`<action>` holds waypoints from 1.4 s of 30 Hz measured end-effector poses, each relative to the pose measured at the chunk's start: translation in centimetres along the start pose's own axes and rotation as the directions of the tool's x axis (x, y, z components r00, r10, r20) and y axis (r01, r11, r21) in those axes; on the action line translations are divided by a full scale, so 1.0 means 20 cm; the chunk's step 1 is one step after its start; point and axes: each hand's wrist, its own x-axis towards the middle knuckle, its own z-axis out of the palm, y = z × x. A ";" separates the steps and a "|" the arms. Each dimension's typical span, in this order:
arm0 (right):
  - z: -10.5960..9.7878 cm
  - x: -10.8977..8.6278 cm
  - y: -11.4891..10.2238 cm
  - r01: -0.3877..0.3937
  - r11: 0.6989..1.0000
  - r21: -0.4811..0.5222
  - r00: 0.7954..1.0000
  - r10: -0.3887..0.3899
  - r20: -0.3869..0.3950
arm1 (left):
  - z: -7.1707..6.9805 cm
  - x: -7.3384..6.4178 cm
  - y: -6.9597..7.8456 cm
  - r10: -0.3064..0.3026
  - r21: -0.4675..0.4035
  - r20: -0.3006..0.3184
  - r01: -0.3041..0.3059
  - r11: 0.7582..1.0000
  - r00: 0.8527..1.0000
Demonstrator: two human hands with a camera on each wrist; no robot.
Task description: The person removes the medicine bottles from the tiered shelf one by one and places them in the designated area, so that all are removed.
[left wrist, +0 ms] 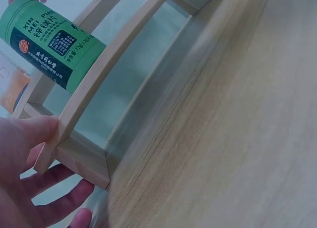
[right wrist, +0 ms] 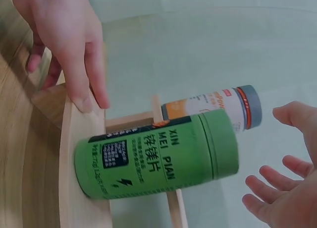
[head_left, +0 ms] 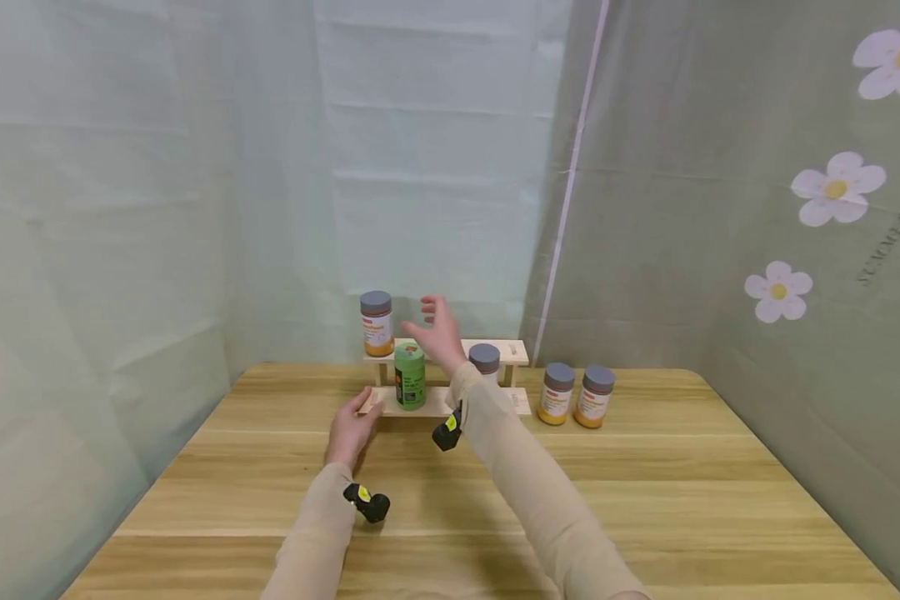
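From my remote station I find the left hand [head_left: 351,429] at the left end of the two-tier wooden rack [head_left: 437,402], thumb over the lower board and other fingers beneath it. The grip appears meant to steady the rack, which looks light. The right hand [head_left: 438,333] holds nothing; its fingers are spread above the upper tier, thumb apart, in a shape I judge suited to a jar's width.

The green XIN MEI PIAN bottle [head_left: 410,379] stands upright on the lower tier, label outward, close to the front edge. One grey-lidded supplement jar [head_left: 377,325] stands at the left end of the upper tier, its label also facing out, so I read the arrangement as a display. Another grey-lidded jar [head_left: 484,358] shows behind the right sleeve [head_left: 510,433]; its base is hidden, though it seems to be on the lower tier. To the right of the rack, the inner jar [head_left: 557,394] and the outer jar [head_left: 595,397] stand on the wooden table [head_left: 682,500], just beside each other.

Clearances: the upper tier has room right of its jar. The lower tier has a gap between bottle and half-hidden jar. The right forearm crosses low before that jar, so I rate a knock there possible. Table edges lie well apart from both hands.
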 end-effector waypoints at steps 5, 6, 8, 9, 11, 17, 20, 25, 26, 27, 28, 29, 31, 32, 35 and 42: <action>0.04 0.01 0.00 -0.003 1.000 0.019 1.000 0.003 0.024 | 0.00 0.00 0.00 0.014 -0.016 -0.011 -0.014 1.000 1.000; 0.05 0.01 -0.01 -0.004 1.000 0.016 1.000 0.003 0.029 | 0.00 0.00 0.00 0.016 -0.023 -0.011 -0.016 1.000 1.000; 0.06 0.02 -0.01 -0.011 1.000 0.020 0.999 0.010 0.040 | 0.01 0.01 -0.01 0.021 -0.032 -0.011 -0.021 0.999 1.000; 0.07 0.02 -0.02 -0.012 1.000 0.014 0.999 0.011 0.044 | 0.01 0.01 -0.01 0.023 -0.034 -0.011 -0.023 0.999 1.000; 0.08 0.02 -0.03 -0.014 1.000 -0.006 0.999 0.015 0.046 | 0.01 0.01 -0.02 0.022 -0.038 -0.012 -0.023 0.999 1.000; 0.14 0.04 -0.05 0.009 0.999 -0.036 0.998 -0.007 0.060 | 0.00 0.01 -0.02 0.022 -0.038 -0.030 -0.024 0.999 0.999; 0.17 0.05 -0.07 0.009 0.999 -0.032 0.998 -0.007 0.064 | 0.00 0.01 -0.02 0.026 -0.036 -0.036 -0.028 0.999 0.999; 0.21 0.07 -0.09 -0.003 0.999 -0.044 0.999 0.005 0.052 | 0.01 0.00 -0.02 0.034 -0.050 -0.042 -0.036 0.998 0.999; 0.22 0.07 -0.09 -0.006 0.999 -0.047 0.999 0.009 0.052 | 0.01 0.00 -0.02 0.033 -0.053 -0.043 -0.035 0.998 0.999; 0.22 0.07 -0.10 -0.009 0.999 -0.048 0.999 0.011 0.051 | 0.01 0.00 -0.02 0.033 -0.054 -0.045 -0.036 0.998 0.998; 0.23 0.07 -0.10 -0.017 0.999 -0.049 0.998 0.020 0.053 | 0.02 0.00 -0.03 0.034 -0.056 -0.047 -0.037 0.998 0.998; 0.23 0.08 -0.11 -0.026 0.999 -0.048 0.998 0.029 0.055 | 0.02 0.00 -0.03 0.033 -0.060 -0.045 -0.036 0.998 0.998; 0.24 0.08 -0.11 -0.049 0.998 -0.035 0.997 0.051 0.060 | 0.02 0.01 -0.03 0.034 -0.070 -0.043 -0.037 0.997 0.999; 0.25 0.09 -0.12 -0.058 0.998 -0.031 0.996 0.060 0.064 | 0.02 0.01 -0.03 0.038 -0.075 -0.044 -0.041 0.996 0.998; 0.26 0.11 -0.13 -0.083 0.996 -0.020 0.994 0.084 0.071 | 0.02 0.01 -0.03 0.044 -0.086 -0.045 -0.048 0.995 0.998; 0.27 0.13 -0.13 -0.114 0.993 0.022 0.989 0.111 0.093 | 0.03 0.00 -0.02 0.074 -0.086 -0.064 -0.079 0.993 0.995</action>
